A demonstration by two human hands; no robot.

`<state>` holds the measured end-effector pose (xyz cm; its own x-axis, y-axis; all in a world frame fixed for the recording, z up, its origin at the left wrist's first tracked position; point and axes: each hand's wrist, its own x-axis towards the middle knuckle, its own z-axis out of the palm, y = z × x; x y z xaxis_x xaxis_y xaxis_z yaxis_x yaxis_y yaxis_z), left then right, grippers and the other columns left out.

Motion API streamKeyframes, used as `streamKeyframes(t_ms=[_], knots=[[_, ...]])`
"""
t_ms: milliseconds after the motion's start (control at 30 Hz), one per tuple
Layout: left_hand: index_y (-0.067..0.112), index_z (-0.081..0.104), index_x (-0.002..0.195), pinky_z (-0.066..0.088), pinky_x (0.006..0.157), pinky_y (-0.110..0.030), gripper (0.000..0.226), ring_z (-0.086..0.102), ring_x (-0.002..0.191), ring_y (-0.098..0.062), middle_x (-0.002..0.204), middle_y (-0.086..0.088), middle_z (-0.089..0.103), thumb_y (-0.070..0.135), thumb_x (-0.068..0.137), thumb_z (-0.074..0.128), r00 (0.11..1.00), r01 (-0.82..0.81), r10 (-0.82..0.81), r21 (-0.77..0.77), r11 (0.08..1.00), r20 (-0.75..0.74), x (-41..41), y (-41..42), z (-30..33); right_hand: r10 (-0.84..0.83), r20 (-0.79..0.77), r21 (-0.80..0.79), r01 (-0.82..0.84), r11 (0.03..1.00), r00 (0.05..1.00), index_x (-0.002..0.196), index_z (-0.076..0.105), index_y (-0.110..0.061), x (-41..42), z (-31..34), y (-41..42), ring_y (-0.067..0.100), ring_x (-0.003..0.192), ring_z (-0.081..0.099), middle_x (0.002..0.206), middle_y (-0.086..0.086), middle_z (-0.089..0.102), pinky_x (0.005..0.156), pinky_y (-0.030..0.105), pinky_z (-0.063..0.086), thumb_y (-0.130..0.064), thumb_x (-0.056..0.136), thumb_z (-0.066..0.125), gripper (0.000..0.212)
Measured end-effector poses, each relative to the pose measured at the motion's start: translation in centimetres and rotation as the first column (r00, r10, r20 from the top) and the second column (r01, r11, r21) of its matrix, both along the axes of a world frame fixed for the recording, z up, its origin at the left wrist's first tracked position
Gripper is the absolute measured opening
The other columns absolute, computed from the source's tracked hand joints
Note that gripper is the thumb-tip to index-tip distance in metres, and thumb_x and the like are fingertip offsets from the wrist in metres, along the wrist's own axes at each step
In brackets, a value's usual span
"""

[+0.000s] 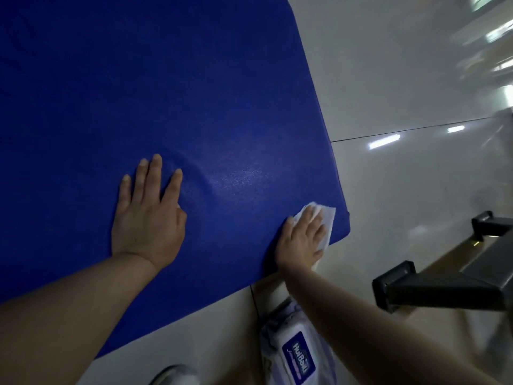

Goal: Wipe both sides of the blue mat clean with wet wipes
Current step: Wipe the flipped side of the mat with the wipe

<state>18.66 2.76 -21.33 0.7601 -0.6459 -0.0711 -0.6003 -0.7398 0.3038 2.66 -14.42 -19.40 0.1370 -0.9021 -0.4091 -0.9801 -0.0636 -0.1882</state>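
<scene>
The blue mat (166, 93) lies flat on a pale tiled floor and fills most of the view. My left hand (148, 215) rests palm-down on it near its front edge, fingers spread, holding nothing. My right hand (302, 240) presses a white wet wipe (327, 220) flat onto the mat's near right corner. A damp sheen shows on the mat between the two hands. The pack of wet wipes (297, 357) lies on the floor just below my right forearm.
Glossy floor tiles (402, 79) extend to the right of the mat. A dark metal frame with black feet (433, 287) stands on the floor at the right, close to the mat's corner. A blurred grey object (175, 376) shows at the bottom edge.
</scene>
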Motion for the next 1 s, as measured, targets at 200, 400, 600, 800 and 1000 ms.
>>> streamKeyframes(t_ms=[200, 400, 600, 800, 1000], knots=[[0.007, 0.035, 0.147, -0.015, 0.115, -0.033, 0.059, 0.012, 0.145, -0.034, 0.158, -0.02, 0.016, 0.021, 0.09, 0.049, 0.999, 0.005, -0.006, -0.022, 1.0, -0.038, 0.1, 0.1, 0.2, -0.21, -0.041, -0.037, 0.209, 0.977, 0.977, 0.15, -0.016, -0.027, 3.1, 1.2, 0.7, 0.019, 0.146, -0.015, 0.158, -0.005, -0.02, 0.116, 0.053, -0.003, -0.045, 0.101, 0.009, 0.057], [0.008, 0.035, 0.147, -0.003, 0.117, -0.042, 0.062, 0.011, 0.146, -0.033, 0.158, -0.02, 0.016, 0.023, 0.089, 0.052, 0.998, 0.01, -0.012, -0.028, 1.0, -0.056, 0.2, 0.1, 0.3, -0.072, -0.032, 0.129, 0.075, 0.989, 0.997, 0.144, -0.027, -0.032, 4.1, 0.4, 9.1, 0.014, 0.141, -0.027, 0.151, -0.011, -0.035, 0.116, 0.049, -0.01, -0.047, 0.101, 0.012, 0.06], [0.005, 0.043, 0.142, -0.01, 0.115, -0.035, 0.059, 0.02, 0.142, -0.035, 0.154, -0.023, 0.025, 0.018, 0.086, 0.057, 0.997, 0.023, -0.028, -0.071, 0.997, -0.077, 0.4, 0.3, 0.2, -0.088, -0.014, 0.018, 0.089, 0.996, 0.996, 0.146, -0.022, -0.038, 4.1, 0.6, 5.6, 0.015, 0.143, -0.023, 0.154, -0.011, -0.029, 0.114, 0.058, -0.002, -0.049, 0.1, 0.009, 0.056], [0.005, 0.044, 0.141, -0.01, 0.115, -0.035, 0.058, 0.02, 0.142, -0.035, 0.154, -0.023, 0.026, 0.019, 0.086, 0.055, 0.997, 0.021, -0.028, -0.086, 0.996, -0.078, 0.5, 0.3, 0.1, -0.227, -0.047, -0.047, 0.225, 0.973, 0.973, 0.149, -0.017, -0.031, 4.6, 0.9, 4.2, 0.017, 0.146, -0.016, 0.157, -0.007, -0.022, 0.117, 0.054, 0.004, -0.039, 0.103, 0.017, 0.058], [0.005, 0.044, 0.141, -0.008, 0.116, -0.035, 0.061, 0.022, 0.142, -0.036, 0.153, -0.023, 0.026, 0.017, 0.084, 0.059, 0.997, 0.018, -0.026, -0.102, 0.995, -0.078, 0.4, 0.3, -0.1, -0.046, -0.041, -0.029, 0.044, 0.999, 0.998, 0.148, -0.022, -0.028, 2.6, -0.7, 7.7, 0.011, 0.141, -0.027, 0.154, -0.008, -0.03, 0.102, 0.028, -0.022, -0.043, 0.101, 0.006, 0.057]])
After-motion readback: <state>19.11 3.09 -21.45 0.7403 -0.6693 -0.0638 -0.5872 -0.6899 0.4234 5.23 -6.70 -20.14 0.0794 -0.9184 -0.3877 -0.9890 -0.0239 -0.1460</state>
